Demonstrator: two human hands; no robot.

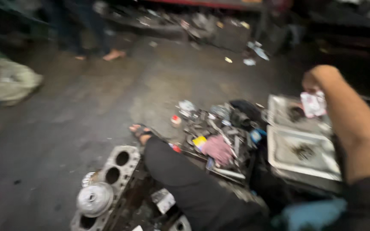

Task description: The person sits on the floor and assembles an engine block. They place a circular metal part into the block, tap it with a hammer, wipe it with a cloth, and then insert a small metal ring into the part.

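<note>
My right hand point(318, 79) reaches out over the right side, fingers curled around a small white and pink packet point(313, 104) that hangs below it. It hovers above two shallow metal trays point(279, 128) holding dark oily bits. My left hand is out of view. My leg in dark trousers point(185, 179) stretches forward, its sandalled foot point(139, 131) resting on the floor. The picture is blurred by motion.
A grey engine block point(118, 164) with round cylinder bores lies at lower left, a round metal part point(94, 199) on it. A heap of tools, parts and a pink rag point(217, 149) sits between leg and trays. Another person's bare feet point(114, 54) stand far off; a sack point(5, 79) lies at left.
</note>
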